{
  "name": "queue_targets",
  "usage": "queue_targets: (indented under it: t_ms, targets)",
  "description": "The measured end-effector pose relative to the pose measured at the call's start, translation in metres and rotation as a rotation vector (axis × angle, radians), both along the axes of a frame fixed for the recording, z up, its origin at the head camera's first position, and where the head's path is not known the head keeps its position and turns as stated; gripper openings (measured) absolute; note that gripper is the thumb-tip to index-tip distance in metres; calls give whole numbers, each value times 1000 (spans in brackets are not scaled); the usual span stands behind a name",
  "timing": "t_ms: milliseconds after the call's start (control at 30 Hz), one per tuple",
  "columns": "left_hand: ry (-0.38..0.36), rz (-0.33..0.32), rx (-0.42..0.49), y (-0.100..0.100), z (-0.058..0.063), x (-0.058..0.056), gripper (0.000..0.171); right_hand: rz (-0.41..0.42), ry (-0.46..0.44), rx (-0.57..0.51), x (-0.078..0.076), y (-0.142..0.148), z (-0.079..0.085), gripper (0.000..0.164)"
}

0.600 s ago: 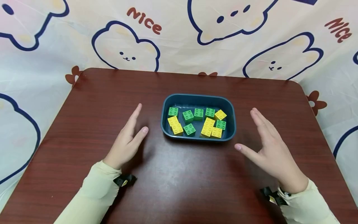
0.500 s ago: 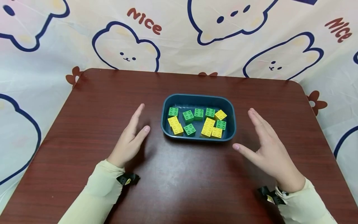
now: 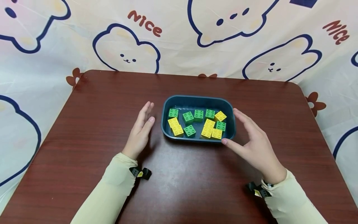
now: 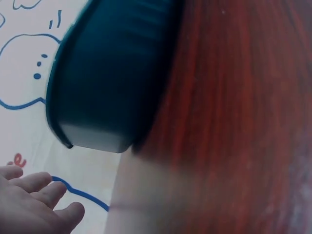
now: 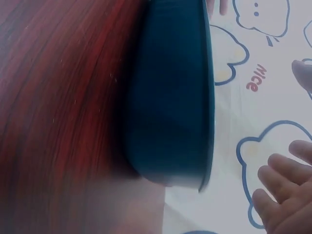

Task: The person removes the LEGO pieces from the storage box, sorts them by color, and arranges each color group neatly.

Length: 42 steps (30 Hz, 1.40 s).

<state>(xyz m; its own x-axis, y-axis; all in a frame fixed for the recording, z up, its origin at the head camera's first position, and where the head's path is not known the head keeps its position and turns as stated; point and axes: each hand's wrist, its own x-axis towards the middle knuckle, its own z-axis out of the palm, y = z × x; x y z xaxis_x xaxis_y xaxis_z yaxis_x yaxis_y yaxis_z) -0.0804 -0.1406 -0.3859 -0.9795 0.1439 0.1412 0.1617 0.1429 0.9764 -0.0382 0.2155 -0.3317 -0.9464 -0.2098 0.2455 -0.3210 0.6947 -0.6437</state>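
Observation:
A dark teal tray (image 3: 195,99) stands on the table, holding several green bricks (image 3: 188,117) and several yellow bricks (image 3: 206,132), all with studs on top. Left of the tray is my left hand (image 3: 139,133), a small gap away, with fingers extended and thumb raised. My right hand (image 3: 255,146) is at the tray's right end, thumb and fingers spread, the fingertips overlapping the rim in the head view. Both wrist views show the tray's outer side wall (image 4: 107,83), with the left fingers (image 4: 48,195) and the right fingers (image 5: 282,178) apart from it. Neither hand holds anything.
The dark brown wooden table (image 3: 179,186) has rounded far corners. Behind it hangs a pale cloth (image 3: 179,56) printed with cartoon bears and lettering. A black strap device (image 3: 141,173) sits on each wrist, over light sleeves.
Both hands have moved inward toward the tray, the left to the right and the right to the left. The tray and its bricks have stayed in place.

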Motion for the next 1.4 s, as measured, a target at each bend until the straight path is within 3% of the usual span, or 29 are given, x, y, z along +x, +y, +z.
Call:
queue_targets:
  t_ms: [333,633,833,1100,1400]
  targets:
    - [-71,24,79,7,-8,-15,55,15,4,-21,-11,-17,-6,76]
    - [-190,6,319,16,-14,-20,53,70,-81,-34,-24,-35,-9,63]
    - [-217,-28,400,19,-21,-25,54,89,-140,-75,-31,-41,-13,56]
    - [-267,-43,430,23,-25,-26,54,107,-210,-150,-38,-49,-20,51]
    - [-317,-67,439,27,-30,-26,51,139,-179,-136,-44,-62,-21,48]
